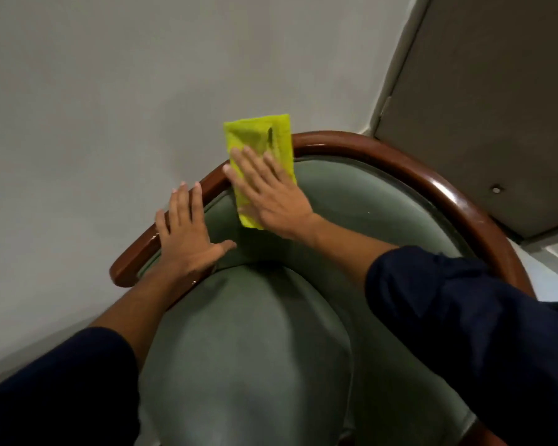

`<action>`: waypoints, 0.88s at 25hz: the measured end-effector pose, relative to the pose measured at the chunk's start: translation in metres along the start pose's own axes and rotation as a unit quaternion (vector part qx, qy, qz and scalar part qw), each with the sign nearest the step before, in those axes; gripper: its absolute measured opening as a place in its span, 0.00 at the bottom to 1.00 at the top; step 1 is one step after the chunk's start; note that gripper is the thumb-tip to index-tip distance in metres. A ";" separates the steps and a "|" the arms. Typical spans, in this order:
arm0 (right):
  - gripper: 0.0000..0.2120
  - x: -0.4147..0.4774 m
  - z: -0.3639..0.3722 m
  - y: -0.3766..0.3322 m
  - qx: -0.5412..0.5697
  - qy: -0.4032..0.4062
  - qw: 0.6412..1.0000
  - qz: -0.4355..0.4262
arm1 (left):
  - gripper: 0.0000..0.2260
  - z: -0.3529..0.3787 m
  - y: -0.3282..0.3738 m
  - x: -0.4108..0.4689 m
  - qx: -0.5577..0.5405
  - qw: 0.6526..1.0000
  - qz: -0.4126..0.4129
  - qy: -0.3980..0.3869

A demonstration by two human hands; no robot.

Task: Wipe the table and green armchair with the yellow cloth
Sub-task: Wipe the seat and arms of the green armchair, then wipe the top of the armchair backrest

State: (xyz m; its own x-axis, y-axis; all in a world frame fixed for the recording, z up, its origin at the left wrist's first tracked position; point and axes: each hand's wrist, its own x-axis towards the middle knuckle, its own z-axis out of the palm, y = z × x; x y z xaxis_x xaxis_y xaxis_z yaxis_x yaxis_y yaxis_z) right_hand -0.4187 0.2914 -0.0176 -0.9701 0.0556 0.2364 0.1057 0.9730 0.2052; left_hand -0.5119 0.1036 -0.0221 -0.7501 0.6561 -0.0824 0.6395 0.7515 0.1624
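The green armchair (245, 349) fills the lower middle, with a curved glossy brown wooden rim (432, 185) around its padded back. A folded yellow cloth (258, 136) lies over the top of the rim and down the green backrest. My right hand (268, 191) presses flat on the cloth, fingers spread, holding it against the rim and padding. My left hand (187, 233) rests flat on the rim and backrest to the left, fingers apart, holding nothing. No table is in view.
A plain pale wall (110, 91) stands close behind the chair. A grey-brown door (484, 107) with its frame and a small round floor stop (496, 189) is at the upper right. Both forearms wear dark blue sleeves.
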 end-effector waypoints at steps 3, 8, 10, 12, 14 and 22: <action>0.35 -0.056 0.000 0.022 -0.089 -0.089 0.990 -0.062 | 0.57 0.000 -0.004 0.004 -0.014 1.000 0.002 -0.011; 0.29 -0.144 -0.058 0.063 -0.051 -0.130 0.972 0.188 | 0.55 -0.020 0.001 0.000 -0.018 0.997 -0.011 -0.080; 0.24 -0.182 -0.086 0.054 -0.052 -0.155 0.958 0.237 | 0.54 -0.036 0.004 -0.013 -0.012 0.992 -0.015 -0.121; 0.19 -0.220 -0.116 0.034 -0.055 -0.193 0.933 0.298 | 0.53 -0.052 0.007 -0.042 0.038 0.990 0.017 -0.132; 0.10 -0.253 -0.141 0.001 -0.057 -0.226 0.906 0.354 | 0.50 -0.056 0.013 -0.092 0.073 0.986 0.080 -0.125; 0.15 -0.279 -0.217 -0.116 0.510 -0.221 0.558 0.616 | 0.32 -0.080 0.084 -0.329 -0.324 0.877 0.027 -0.354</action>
State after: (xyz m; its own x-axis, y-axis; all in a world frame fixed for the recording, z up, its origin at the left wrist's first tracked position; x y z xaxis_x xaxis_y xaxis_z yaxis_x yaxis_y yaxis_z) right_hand -0.1124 0.1148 0.0987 -0.2815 0.6530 -0.7031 0.7913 -0.2565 -0.5550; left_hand -0.2251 -0.0551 0.0977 -0.2828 0.7403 -0.6099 0.2694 0.6715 0.6903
